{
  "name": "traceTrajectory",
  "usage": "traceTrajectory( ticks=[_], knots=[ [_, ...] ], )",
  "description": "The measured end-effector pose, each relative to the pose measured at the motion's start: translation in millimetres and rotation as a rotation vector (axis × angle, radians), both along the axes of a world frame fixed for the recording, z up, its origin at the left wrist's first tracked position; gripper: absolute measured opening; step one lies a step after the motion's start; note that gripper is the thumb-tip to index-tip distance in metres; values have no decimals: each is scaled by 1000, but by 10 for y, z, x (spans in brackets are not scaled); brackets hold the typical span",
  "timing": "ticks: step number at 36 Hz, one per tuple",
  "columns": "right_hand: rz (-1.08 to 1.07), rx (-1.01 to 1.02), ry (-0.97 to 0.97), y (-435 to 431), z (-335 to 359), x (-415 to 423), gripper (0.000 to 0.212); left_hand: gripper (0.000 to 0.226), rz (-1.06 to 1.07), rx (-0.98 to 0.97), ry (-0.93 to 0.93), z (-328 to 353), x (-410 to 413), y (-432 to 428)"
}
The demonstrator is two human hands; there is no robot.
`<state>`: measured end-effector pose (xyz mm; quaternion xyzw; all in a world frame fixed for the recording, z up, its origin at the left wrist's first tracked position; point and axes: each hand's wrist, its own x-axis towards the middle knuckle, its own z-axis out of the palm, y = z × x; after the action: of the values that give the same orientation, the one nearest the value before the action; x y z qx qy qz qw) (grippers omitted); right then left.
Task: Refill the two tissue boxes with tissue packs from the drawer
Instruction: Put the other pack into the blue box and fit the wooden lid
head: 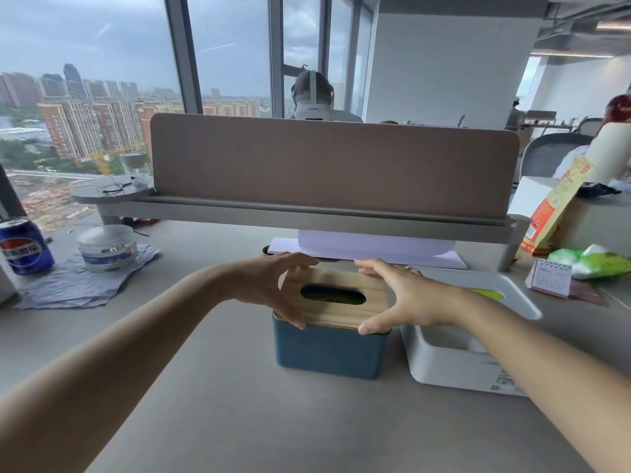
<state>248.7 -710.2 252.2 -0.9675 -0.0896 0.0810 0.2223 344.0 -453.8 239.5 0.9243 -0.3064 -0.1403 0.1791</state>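
A blue tissue box (327,349) stands in the middle of the grey desk, topped by a wooden lid (338,314) with an oval slot. Something green shows through the slot. My left hand (273,288) grips the lid's left end, thumb at the front corner and fingers at the back. My right hand (399,298) grips the lid's right end the same way. The lid sits slightly tilted on the box. To the right stands a white tissue box (450,363), its white lid (505,295) shifted back so the front is open, with a yellow-green patch showing beside my right forearm.
A grey shelf with a brown partition (334,165) spans the back of the desk. At left are a Pepsi can (25,247) and a clear tub (107,247) on a crumpled cloth. At right sit a small desk calendar (549,278), a green pack (594,261) and an orange carton (553,209).
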Motion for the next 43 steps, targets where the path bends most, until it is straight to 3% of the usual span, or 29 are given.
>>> traceTrajectory(
  ticks=[13,18,27,32,38,43],
  knots=[
    [44,-147,45,29,57,-45,108,117,2,9,5,-14,-19,28],
    [-4,-217,153,-10,14,28,120,118,-7,15,-22,-41,-8,56],
    [23,-301,129,-155,-121,190,113,97,-116,-225,55,-433,74,159],
    [29,-288,92,-205,-111,243,113,112,-50,-156,16,-412,37,121],
    [81,-263,-11,-233,-99,150,93,114,-25,-106,-68,-340,3,100],
    [51,-309,-127,-295,-144,87,72,105,-3,-188,-177,-375,-25,128]
  ],
)
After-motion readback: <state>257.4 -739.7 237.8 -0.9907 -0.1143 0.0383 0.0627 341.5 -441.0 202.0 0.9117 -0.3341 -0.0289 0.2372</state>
